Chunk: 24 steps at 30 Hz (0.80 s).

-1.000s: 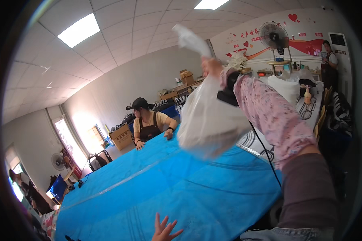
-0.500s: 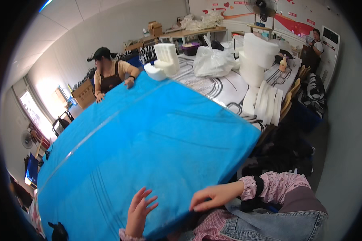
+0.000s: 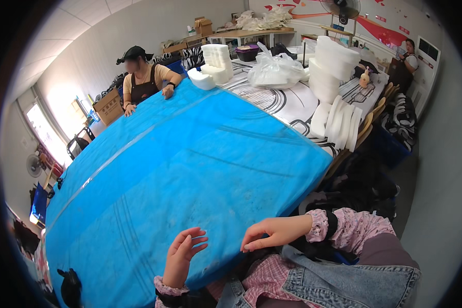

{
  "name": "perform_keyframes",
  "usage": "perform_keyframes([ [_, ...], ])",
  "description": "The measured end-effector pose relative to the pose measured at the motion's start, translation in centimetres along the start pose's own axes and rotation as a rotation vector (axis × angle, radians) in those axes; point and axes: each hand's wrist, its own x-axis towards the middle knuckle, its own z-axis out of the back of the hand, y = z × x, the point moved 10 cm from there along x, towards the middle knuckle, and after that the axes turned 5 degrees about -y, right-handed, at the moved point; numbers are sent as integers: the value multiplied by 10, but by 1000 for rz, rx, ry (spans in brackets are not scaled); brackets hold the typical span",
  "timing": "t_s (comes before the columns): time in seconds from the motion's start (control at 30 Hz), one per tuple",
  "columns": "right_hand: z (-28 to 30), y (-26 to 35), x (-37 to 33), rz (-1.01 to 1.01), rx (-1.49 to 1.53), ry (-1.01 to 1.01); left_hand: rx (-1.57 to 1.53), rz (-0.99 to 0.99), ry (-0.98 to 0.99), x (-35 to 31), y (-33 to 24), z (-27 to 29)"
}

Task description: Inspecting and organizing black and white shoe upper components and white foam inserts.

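Note:
A table covered in bright blue sheeting (image 3: 200,174) spreads out in front of me. Above its near edge is my left hand (image 3: 183,254), raised with the fingers apart and nothing in them. To its right, my right hand (image 3: 272,233) reaches in from the right with the fingers bent downward over the table's edge; it holds nothing that I can see. Pink patterned sleeves cover both of my forearms. No loose thing lies near either hand.
White foam pieces (image 3: 333,66) are stacked on the far right, beside a plastic bag (image 3: 275,71) and a pump bottle (image 3: 364,78). Across the table sits a person (image 3: 143,82) in a cap. Another person (image 3: 408,61) is at the back right. A black object (image 3: 71,287) lies lower left.
Both my hands have risen slightly in the picture, and the left has turned a little to the right. The view has shifted slightly. The person across has turned the head.

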Motion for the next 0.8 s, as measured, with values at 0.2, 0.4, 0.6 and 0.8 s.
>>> perform_keyframes([
  [0.2, 33, 7, -1, 21, -82, -111, 33, 3, -12, 7, 12, 7],
  [0.4, 103, 7, -24, 3, -176, -394, 335, -150, -48, 26, 35, 39],
  [0.6, 141, 6, -50, 88, -287, -546, 394, -298, -263, 18, 39, 73],
  [0.8, 227, 16, -154, 111, -406, -1075, 472, -311, -314, 11, 39, 77],
])
